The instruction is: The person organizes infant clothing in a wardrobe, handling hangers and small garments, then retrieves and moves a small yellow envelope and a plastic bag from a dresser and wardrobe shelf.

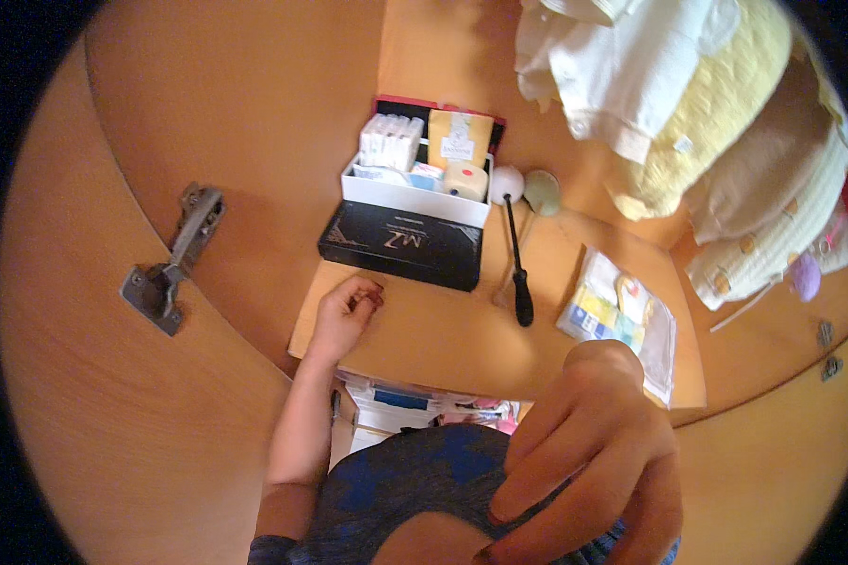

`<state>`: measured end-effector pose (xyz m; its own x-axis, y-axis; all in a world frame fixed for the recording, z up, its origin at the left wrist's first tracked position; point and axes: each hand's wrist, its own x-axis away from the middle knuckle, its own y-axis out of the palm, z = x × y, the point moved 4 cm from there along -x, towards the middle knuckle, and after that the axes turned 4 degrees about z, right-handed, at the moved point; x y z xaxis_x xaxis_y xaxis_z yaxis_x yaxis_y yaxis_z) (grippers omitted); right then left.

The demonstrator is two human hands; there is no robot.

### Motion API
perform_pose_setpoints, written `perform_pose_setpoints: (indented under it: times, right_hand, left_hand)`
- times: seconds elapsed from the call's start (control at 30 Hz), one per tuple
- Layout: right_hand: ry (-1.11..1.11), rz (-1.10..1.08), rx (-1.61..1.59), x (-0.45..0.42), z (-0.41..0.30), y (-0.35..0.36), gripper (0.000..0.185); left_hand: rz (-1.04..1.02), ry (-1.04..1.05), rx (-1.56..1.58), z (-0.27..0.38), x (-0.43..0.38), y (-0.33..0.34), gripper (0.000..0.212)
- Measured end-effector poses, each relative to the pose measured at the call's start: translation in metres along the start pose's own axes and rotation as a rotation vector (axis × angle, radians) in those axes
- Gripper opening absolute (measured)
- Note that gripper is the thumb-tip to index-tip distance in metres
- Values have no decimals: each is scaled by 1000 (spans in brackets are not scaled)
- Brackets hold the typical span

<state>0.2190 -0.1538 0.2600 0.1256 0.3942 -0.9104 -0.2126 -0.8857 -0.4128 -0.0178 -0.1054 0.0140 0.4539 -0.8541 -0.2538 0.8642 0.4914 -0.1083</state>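
Observation:
My left hand point(343, 318) rests over the left front of the wooden shelf point(424, 332), fingers loosely curled, with nothing seen in it. Just beyond it lies a black box point(403, 244) bearing writing. Behind that stands a white open box point(417, 196) holding white packets point(390, 141), a yellow pouch point(461, 138) and a cream block with a red dot point(466, 180). My right hand point(601, 438) is raised close to the camera, back of the hand showing; its fingertips are partly hidden. Beyond it on the shelf lies a clear plastic packet point(615, 304) with printed contents.
A stick with a white round head and black handle point(519, 275) lies mid-shelf, next to a green round-headed one point(541, 193). White and yellow garments point(707, 120) hang at upper right. A cabinet door point(99, 424) with a metal hinge point(173, 261) stands at left.

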Motion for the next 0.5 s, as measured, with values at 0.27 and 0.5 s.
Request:
perform_pose_setpoints:
  times: [0.27,0.5]
  right_hand:
    - [444,-10,108,25,-47,29,50]
    - [231,-82,341,21,-101,36,18]
  left_hand:
    - [-25,51,7,4,-4,12,18]
    - [-7,181,-71,-14,-6,11,12]
